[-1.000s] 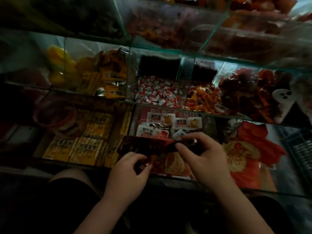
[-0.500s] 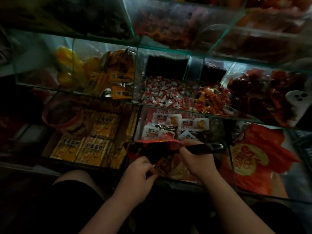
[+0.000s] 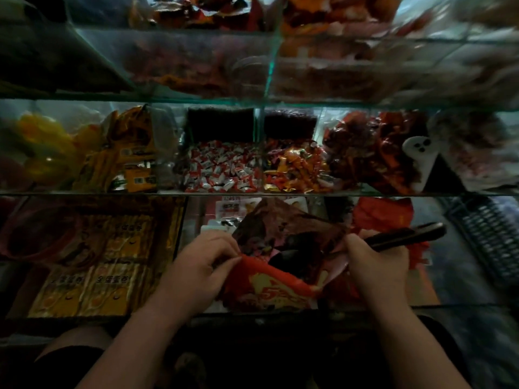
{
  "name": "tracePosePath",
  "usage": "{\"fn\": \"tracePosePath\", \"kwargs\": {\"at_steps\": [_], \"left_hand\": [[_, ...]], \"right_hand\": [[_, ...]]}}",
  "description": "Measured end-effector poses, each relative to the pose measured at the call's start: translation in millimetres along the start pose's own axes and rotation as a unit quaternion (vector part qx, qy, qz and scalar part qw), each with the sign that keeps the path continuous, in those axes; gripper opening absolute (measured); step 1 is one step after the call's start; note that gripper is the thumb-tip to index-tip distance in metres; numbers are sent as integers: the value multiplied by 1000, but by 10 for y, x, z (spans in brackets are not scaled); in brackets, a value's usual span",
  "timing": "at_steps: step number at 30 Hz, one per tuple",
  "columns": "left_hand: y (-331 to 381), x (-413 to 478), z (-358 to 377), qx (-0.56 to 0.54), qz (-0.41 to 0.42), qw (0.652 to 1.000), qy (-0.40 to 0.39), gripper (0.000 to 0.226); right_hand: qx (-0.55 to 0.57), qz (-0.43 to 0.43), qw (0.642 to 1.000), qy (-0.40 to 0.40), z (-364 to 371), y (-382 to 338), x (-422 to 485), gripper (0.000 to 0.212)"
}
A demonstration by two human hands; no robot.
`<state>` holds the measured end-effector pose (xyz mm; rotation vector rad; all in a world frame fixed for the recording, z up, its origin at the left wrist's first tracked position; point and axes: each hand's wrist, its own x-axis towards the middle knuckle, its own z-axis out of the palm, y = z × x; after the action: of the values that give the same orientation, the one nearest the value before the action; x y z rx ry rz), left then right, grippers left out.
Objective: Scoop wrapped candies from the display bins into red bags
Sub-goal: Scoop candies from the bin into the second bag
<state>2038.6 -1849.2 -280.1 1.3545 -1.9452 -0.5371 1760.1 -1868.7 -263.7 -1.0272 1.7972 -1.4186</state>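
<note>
A red bag (image 3: 269, 284) with gold print is held open above the front glass bin, its mouth facing me. My left hand (image 3: 196, 268) pinches the left edge of its rim. My right hand (image 3: 376, 265) grips the bag's right edge together with a dark scoop handle (image 3: 407, 235) that points right; the scoop's bowl seems to sit inside the bag. Behind, a bin of red-and-white wrapped candies (image 3: 222, 169) and a bin of orange and gold wrapped candies (image 3: 295, 169) sit on the middle shelf.
Glass dividers and shelf edges (image 3: 252, 193) run across the display. Yellow packets (image 3: 92, 276) fill the lower left bin. More red bags (image 3: 384, 211) lie at the lower right, beside a dark plastic basket (image 3: 488, 234). A white ghost-shaped scoop (image 3: 421, 158) stands in the dark red candy bin.
Both hands have pulled the bag's mouth wider open, and its far wall has lifted up. The scoop handle stays in my right hand. The camera has leaned closer.
</note>
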Motion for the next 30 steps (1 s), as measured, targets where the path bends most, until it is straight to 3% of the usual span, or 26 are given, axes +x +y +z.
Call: {"fn": "tracePosePath", "kwargs": {"at_steps": [6,9,11,14,15,17,19,21,26,30], "left_hand": [[44,-5,306,-40,-10,996,81,8],[-25,-92,466,-28,-74,997,24,21],[-72,-209,565,-27,-131,991,-7,30],[-119,-338,587,-35,-161,986,13,17],[-106,-369,576,-39,-164,986,18,9],[-68,-433,574,-49,-172,983,35,18],[-6,-454,598,-62,-219,971,71,24],[55,-427,632,-47,-266,959,88,26],[54,-375,567,-48,-261,962,64,42],[107,-424,543,-54,-245,966,70,47]], "right_hand": [[-5,-44,999,-30,-325,378,-72,43],[-103,-33,986,-123,-358,430,-27,32],[-165,-19,977,-134,-361,396,-47,18],[-215,-84,971,-67,-414,328,-108,28],[-209,-92,971,-71,-434,271,-148,34],[-176,-105,970,-129,-442,139,-256,32],[-153,-132,958,-204,-431,34,-358,12],[-157,-183,944,-226,-453,-19,-402,2],[-219,-236,909,-267,-571,-105,-463,13],[-261,-289,869,-304,-545,-148,-539,8]]}}
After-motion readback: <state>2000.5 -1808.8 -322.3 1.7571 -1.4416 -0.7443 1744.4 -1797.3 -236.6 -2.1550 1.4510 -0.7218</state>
